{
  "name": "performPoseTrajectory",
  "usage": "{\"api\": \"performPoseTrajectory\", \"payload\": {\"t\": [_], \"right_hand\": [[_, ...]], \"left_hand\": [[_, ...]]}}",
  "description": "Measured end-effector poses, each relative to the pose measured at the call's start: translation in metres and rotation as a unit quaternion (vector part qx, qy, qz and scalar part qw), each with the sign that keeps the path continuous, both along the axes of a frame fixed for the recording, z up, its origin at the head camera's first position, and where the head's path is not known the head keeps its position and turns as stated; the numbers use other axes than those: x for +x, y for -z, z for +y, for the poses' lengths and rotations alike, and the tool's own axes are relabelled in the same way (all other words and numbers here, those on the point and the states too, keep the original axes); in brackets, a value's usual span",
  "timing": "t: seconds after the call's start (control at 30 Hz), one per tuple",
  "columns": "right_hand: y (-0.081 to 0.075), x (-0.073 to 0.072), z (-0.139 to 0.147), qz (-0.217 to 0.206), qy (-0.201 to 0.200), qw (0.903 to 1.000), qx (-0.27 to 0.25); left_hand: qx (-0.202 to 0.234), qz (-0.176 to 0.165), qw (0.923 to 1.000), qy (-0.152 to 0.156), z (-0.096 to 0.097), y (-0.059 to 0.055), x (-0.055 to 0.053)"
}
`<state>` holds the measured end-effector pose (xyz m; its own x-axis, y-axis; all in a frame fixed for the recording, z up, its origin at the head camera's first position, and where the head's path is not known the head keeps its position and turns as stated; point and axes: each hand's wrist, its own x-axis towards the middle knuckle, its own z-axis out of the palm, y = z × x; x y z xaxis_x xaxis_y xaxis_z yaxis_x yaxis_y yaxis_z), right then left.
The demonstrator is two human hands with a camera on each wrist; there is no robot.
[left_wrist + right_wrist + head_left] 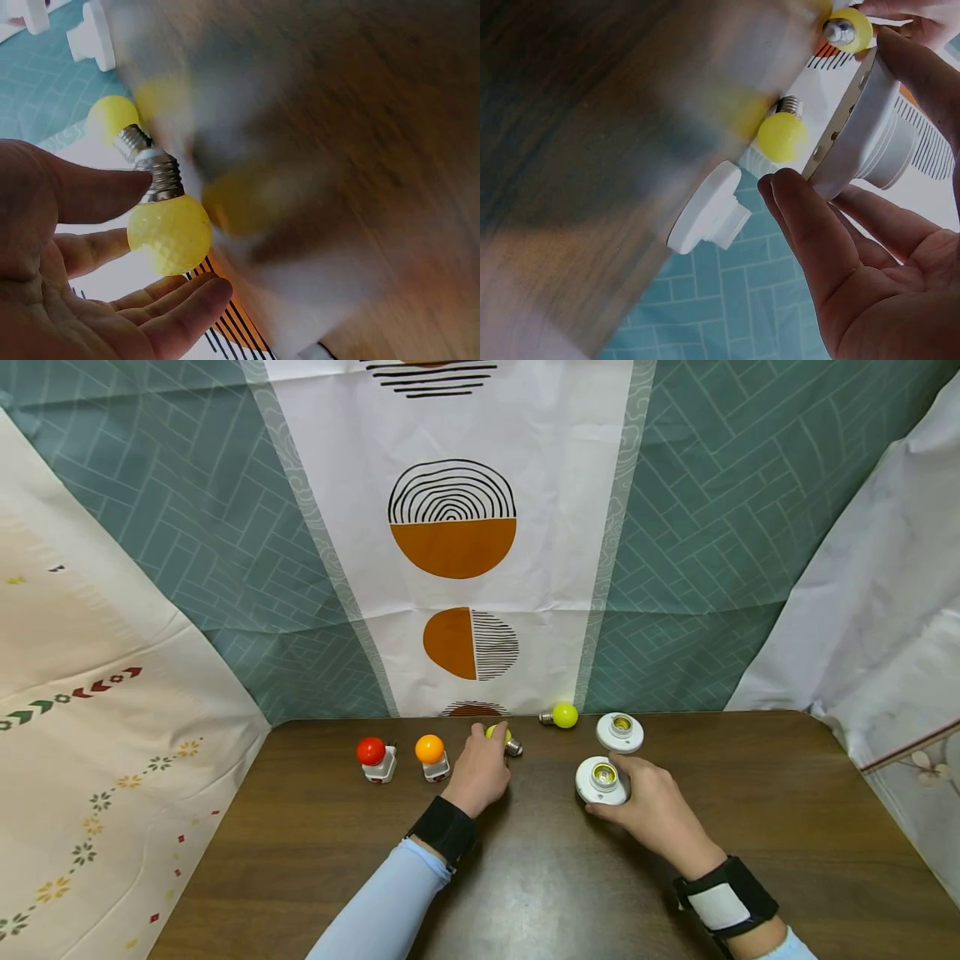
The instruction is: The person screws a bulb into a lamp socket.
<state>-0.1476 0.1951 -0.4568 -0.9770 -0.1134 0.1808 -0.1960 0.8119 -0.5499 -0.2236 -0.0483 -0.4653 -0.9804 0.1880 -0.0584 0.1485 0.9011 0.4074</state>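
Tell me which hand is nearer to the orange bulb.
Left. The left hand is just to the right of the orange bulb, holding a yellow bulb. The right hand is much farther right, gripping a white socket.

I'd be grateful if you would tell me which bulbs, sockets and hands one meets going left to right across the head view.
Red bulb → orange bulb → left hand → free-lying yellow bulb → nearer white socket → right hand gripping that socket.
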Motion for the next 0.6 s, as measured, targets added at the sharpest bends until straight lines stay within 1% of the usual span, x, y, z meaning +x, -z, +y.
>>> {"api": "performPoseTrajectory", "payload": {"t": [0.27, 0.43, 0.6], "right_hand": [[-0.004, 0.002, -0.003, 0.001, -0.018, 0.9998, -0.002], [-0.005, 0.003, -0.007, 0.004, -0.019, 0.9998, -0.006], [-0.006, 0.003, -0.011, 0.000, -0.014, 0.9997, -0.019]], "left_hand": [[0.000, 0.002, 1.0000, -0.001, -0.008, 0.002, 0.009], [-0.002, 0.006, 1.0000, 0.000, -0.011, 0.004, 0.013], [0.012, -0.006, 0.9999, -0.008, -0.015, 0.004, 0.019]]}}
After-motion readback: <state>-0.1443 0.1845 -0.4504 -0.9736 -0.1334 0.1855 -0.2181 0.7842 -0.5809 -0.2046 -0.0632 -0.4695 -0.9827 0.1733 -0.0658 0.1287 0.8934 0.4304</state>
